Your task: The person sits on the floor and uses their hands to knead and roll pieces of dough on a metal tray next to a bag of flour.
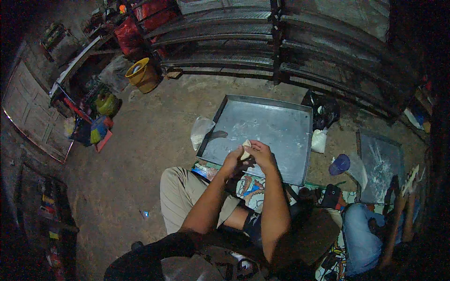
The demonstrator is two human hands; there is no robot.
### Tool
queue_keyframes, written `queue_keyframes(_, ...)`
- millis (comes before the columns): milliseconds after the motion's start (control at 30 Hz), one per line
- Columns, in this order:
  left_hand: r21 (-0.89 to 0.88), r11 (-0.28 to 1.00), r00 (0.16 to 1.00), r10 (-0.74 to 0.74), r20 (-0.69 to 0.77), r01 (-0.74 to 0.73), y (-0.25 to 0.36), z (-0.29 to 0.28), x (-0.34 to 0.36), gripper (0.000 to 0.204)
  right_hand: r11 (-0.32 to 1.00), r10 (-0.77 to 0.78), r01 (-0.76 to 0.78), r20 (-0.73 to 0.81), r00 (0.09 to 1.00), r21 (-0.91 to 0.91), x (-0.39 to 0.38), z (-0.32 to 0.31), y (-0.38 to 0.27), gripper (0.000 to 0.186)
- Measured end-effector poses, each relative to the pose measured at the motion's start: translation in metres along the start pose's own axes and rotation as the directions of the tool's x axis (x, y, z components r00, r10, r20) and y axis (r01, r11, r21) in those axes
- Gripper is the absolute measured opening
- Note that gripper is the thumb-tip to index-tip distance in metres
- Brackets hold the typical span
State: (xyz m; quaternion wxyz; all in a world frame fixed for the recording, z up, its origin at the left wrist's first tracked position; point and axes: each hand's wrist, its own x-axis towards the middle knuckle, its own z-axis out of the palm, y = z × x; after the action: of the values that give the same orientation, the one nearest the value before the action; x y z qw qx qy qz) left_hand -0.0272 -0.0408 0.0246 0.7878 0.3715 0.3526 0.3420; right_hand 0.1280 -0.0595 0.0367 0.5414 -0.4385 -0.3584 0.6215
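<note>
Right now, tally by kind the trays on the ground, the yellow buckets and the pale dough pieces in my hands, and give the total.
Trays: 2 (middle tray, right-hand tray)
Yellow bucket: 1
Pale dough piece: 1
Total: 4

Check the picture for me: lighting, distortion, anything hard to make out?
Head view: dim and grainy, darkest toward the edges; head view: the rack shelves bow from fisheye distortion; head view: the pale piece held in the left hand and right hand stands out, though fine detail is unclear.
</note>
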Motion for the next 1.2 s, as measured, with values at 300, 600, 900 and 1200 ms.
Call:
queue_keyframes(300,0.607,0.781,0.898,0.363,-0.249,-0.147,-0.018,-0.023,0.011,0.045,0.918,-0.099,0.025,-0.166,0.981,-0.396,0.022,-0.019,0.036,0.04)
queue_keyframes(600,0.704,0.686,0.741,0.567,-0.359,-0.183,-0.022,-0.033,0.014,0.042,0.839,-0.153,0.151,0.041,0.987,-0.523,0.02,-0.008,0.037,0.031)
queue_keyframes(900,-0.194,0.95,0.958,0.205,-0.199,-0.244,0.002,-0.013,0.001,0.049,0.996,-0.093,0.093,-0.052,0.994,-0.009,0.012,0.018,0.024,0.025)
queue_keyframes(1200,-0.307,0.926,0.976,0.211,-0.056,-0.218,0.005,-0.026,-0.002,0.037,0.982,0.065,-0.058,0.031,0.997,-0.18,-0.001,0.043,0.018,0.031)
